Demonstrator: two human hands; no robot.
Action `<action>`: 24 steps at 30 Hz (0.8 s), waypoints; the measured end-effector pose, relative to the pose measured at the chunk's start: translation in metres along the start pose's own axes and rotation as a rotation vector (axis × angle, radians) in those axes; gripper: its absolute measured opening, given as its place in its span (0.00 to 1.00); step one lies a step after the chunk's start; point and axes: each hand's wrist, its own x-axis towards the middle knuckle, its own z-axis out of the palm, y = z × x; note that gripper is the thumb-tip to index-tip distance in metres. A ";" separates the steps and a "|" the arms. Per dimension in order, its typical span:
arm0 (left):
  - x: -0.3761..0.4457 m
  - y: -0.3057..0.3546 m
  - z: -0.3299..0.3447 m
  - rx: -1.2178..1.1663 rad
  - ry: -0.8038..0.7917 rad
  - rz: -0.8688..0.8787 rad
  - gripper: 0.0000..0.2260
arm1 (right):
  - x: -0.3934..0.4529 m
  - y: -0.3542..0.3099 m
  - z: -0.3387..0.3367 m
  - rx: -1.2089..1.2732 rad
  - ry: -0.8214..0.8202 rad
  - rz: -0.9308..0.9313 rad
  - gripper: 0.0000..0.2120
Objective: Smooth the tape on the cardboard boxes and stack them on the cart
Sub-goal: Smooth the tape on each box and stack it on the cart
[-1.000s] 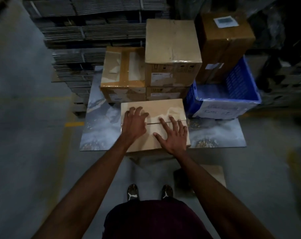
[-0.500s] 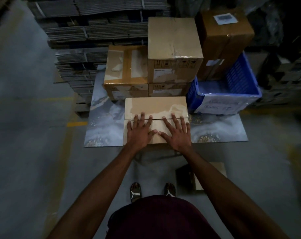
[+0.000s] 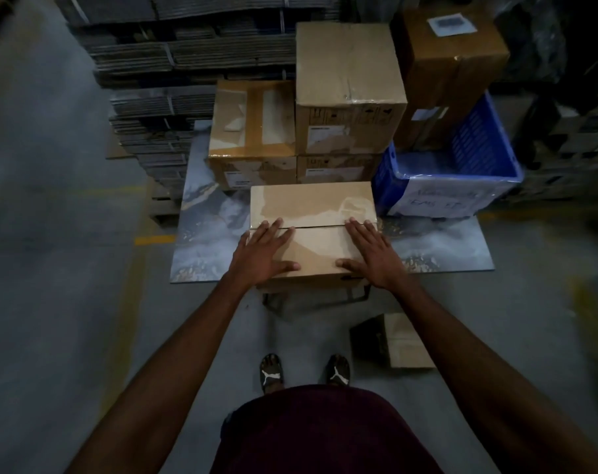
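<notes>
Cardboard, taped along its centre seam, is what you have under both palms: the box (image 3: 311, 230) sits at the near edge of the marbled cart deck (image 3: 208, 234), just in front of the stacked boxes (image 3: 325, 124) already loaded there. Your left hand (image 3: 261, 256) lies flat with fingers spread on the left side of the lid, fingertips reaching the seam; your right hand (image 3: 371, 256) lies flat and spread on the right side in the same way. Neither grips anything.

The clear tape (image 3: 325, 217) looks glossy and uneven near the far right of the lid, so I judge it not fully pressed down there. Rub too fast and you may fold a wrinkle in or lift a loose edge.

The box appears to overhang the deck's near edge. Press hard on the near half and it could tip toward your feet.

A blue crate (image 3: 462, 186) stands just beside the box on the right, and a smaller box (image 3: 400, 340) lies on the floor by your right foot. It is a trip risk if you step sideways while lifting.
</notes>
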 end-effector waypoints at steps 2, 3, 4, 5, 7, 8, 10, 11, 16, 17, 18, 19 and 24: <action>-0.002 -0.007 0.003 0.006 0.014 0.031 0.41 | -0.003 0.005 0.001 -0.056 -0.019 -0.011 0.47; -0.002 -0.007 0.006 0.012 0.010 0.034 0.41 | -0.005 0.006 0.002 -0.078 -0.027 -0.010 0.47; -0.002 -0.007 0.007 0.022 0.001 0.032 0.41 | -0.005 0.005 0.004 -0.093 -0.030 -0.010 0.46; -0.001 -0.006 0.007 0.034 -0.005 0.029 0.41 | -0.005 0.004 0.003 -0.103 -0.026 -0.011 0.46; -0.001 -0.006 0.003 0.062 0.005 0.037 0.40 | -0.003 0.004 -0.004 -0.118 -0.034 -0.012 0.44; -0.002 -0.007 0.000 0.082 0.032 0.043 0.40 | -0.001 0.006 -0.009 -0.133 -0.038 -0.010 0.43; 0.000 -0.010 -0.005 0.122 0.127 0.047 0.38 | 0.002 0.008 -0.015 -0.177 -0.024 0.008 0.41; 0.001 -0.010 -0.006 0.135 0.186 0.044 0.36 | 0.003 0.009 -0.016 -0.191 -0.017 0.017 0.40; 0.006 -0.005 0.014 0.083 0.265 0.015 0.29 | 0.001 0.006 -0.008 -0.207 0.015 0.038 0.38; 0.009 -0.005 0.013 0.071 0.264 0.018 0.29 | 0.004 0.006 -0.009 -0.232 0.029 0.037 0.38; 0.012 -0.006 0.009 0.079 0.273 0.033 0.28 | 0.009 0.005 -0.012 -0.244 0.043 0.032 0.38; 0.017 -0.006 0.002 0.102 0.285 0.052 0.28 | 0.016 0.004 -0.017 -0.240 0.053 0.023 0.36; 0.036 -0.001 -0.009 0.091 0.234 0.043 0.27 | 0.036 0.003 -0.019 -0.145 0.000 -0.004 0.34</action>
